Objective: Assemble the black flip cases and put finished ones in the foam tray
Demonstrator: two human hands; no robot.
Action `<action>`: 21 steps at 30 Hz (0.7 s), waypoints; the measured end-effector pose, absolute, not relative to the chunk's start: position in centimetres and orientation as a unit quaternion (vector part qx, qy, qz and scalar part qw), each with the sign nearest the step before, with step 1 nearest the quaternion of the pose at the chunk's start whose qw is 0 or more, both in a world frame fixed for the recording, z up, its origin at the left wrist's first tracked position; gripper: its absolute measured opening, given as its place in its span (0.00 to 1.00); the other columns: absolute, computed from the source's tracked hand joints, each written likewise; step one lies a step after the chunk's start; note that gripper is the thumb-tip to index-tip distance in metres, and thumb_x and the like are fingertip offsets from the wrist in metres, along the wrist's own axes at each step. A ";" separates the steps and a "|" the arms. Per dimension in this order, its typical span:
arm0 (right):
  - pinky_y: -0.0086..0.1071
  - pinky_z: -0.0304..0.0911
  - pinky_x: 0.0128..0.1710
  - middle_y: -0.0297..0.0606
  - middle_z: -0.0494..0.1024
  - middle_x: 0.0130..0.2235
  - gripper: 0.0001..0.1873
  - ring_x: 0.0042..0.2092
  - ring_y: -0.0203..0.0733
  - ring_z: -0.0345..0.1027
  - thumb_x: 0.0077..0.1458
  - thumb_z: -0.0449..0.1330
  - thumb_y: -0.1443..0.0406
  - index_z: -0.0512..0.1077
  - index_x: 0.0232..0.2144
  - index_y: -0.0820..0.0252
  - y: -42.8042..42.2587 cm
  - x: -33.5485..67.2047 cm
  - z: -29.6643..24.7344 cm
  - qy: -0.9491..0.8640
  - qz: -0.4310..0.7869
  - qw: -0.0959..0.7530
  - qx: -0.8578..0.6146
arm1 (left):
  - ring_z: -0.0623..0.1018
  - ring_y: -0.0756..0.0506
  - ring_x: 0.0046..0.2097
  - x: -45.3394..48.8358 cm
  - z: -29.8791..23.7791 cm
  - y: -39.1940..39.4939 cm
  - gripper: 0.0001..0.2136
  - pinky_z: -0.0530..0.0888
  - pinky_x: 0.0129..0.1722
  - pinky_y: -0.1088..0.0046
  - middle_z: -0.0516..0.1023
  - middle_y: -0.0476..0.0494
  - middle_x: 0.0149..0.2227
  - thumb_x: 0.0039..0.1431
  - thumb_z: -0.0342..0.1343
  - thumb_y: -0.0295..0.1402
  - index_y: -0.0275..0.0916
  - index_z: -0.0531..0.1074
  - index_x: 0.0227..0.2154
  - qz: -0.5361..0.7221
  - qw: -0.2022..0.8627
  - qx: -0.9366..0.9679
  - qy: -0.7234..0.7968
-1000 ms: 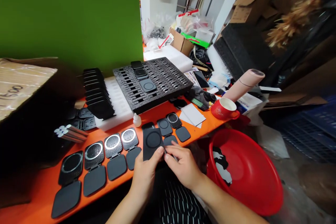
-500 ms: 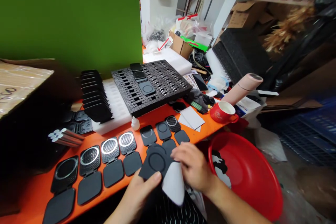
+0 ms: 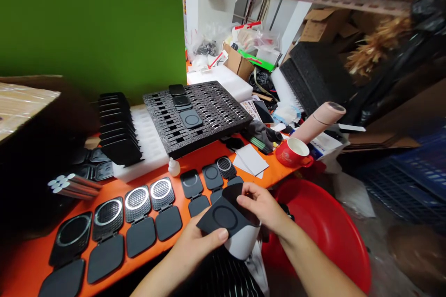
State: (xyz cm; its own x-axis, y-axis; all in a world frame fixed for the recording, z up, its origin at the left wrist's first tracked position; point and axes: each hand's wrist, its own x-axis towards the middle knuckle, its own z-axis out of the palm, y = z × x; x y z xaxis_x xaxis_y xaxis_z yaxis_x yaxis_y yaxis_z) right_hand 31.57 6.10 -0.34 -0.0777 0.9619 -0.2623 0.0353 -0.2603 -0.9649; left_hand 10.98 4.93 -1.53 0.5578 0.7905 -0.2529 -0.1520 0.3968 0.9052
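Observation:
My left hand (image 3: 212,239) grips the near-left edge of a dark sticker sheet (image 3: 225,217) with a ring mark on it, thumb on top. The sheet's right part bends down and shows a white face (image 3: 244,241). My right hand (image 3: 263,206) is closed in a pinch on a dark flap (image 3: 232,191) that stands up from the sheet. Beyond lie opened dark folding charger pads (image 3: 165,195) in a row, some with mesh and a bright ring, others with a dark face (image 3: 212,175) and ring mark.
A black foam tray (image 3: 209,111) holds a three-part folding pad (image 3: 191,119). White foam (image 3: 148,125) with upright black plates stands left of it. Metal tubes (image 3: 73,185), a small white bottle (image 3: 173,167), white cards (image 3: 251,160), a red mug (image 3: 292,155) and a red basin (image 3: 334,227) surround.
The sheet has moved slightly right in my left hand. My right hand has raised a dark flap from it, and the white side now curls under. The view has shifted a little.

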 end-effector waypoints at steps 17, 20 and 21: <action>0.31 0.61 0.36 0.31 0.70 0.30 0.18 0.34 0.36 0.64 0.39 0.68 0.55 0.66 0.26 0.57 12.9 32.8 -5.0 -0.257 0.590 0.579 -0.501 | 0.54 0.36 0.63 14.7 -4.2 9.1 0.13 0.56 0.60 0.47 0.56 0.33 0.62 0.63 0.44 0.30 0.34 0.66 0.49 0.078 0.291 0.860 0.411; 0.31 0.60 0.33 0.32 0.71 0.30 0.19 0.32 0.37 0.64 0.39 0.68 0.55 0.65 0.28 0.57 13.1 33.7 -4.8 -0.297 0.580 0.549 -0.523 | 0.56 0.37 0.63 15.0 -3.8 8.6 0.10 0.57 0.60 0.49 0.58 0.34 0.62 0.62 0.44 0.27 0.35 0.68 0.43 0.100 0.257 0.874 0.400; 0.31 0.58 0.32 0.31 0.70 0.29 0.19 0.31 0.36 0.63 0.39 0.67 0.55 0.65 0.27 0.57 13.3 34.0 -4.7 -0.327 0.568 0.531 -0.537 | 0.57 0.38 0.63 15.3 -3.8 8.5 0.10 0.57 0.60 0.50 0.59 0.35 0.62 0.62 0.44 0.27 0.36 0.68 0.42 0.108 0.251 0.881 0.387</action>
State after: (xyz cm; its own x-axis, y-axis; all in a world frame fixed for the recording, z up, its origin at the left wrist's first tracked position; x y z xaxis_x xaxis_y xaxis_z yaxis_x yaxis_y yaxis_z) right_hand 33.97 13.34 -4.70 0.1408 0.9545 -0.2630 -0.2525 -0.2223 -0.9417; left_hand 15.28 8.52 -3.77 0.6779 0.7352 -0.0048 0.6269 -0.5746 0.5262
